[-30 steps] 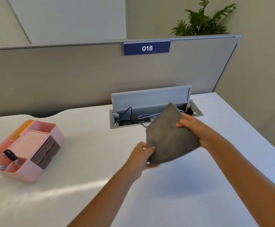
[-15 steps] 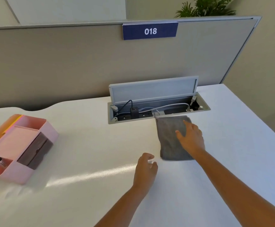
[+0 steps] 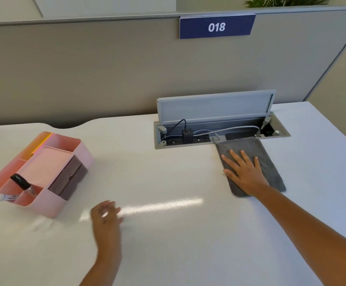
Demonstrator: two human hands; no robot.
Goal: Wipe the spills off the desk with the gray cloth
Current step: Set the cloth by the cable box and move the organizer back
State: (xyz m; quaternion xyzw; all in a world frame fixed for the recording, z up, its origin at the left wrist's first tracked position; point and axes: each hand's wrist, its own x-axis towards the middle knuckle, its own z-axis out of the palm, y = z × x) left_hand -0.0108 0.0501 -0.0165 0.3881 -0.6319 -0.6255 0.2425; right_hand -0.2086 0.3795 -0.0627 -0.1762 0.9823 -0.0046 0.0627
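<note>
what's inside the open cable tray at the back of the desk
Inside the cable tray: a black plug adapter, grey cables and sockets. The gray cloth covers its near edge, hiding anything beneath it.

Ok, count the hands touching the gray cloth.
1. The right hand lies flat on the gray cloth by the cable box; the left hand, blurred, is apart over the desk.
</note>
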